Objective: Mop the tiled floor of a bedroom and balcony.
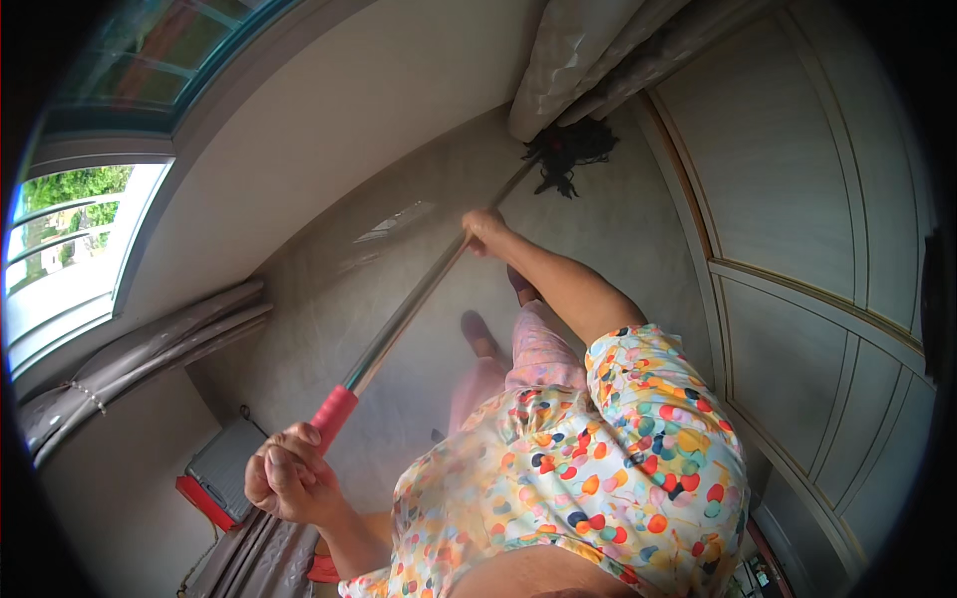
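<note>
A long mop [411,305] with a shiny metal pole slants across the view from lower left to upper right. My left hand [290,474] is wrapped round the pink grip at its near end. Farther along, my right hand [482,231] closes round the middle of the metal pole, with that arm stretched forward. The dark, stringy mop head [570,151] lies on the grey floor [638,234] at the far end, beside the foot of a hanging curtain [573,60].
Panelled cabinet doors [788,189] line the right side. A pale wall [329,110] and a bright barred window [75,229] are on the left, with a tied-back curtain [140,364] below. A grey and red object [224,478] stands at lower left. My feet in dark shoes [477,329] are on the floor.
</note>
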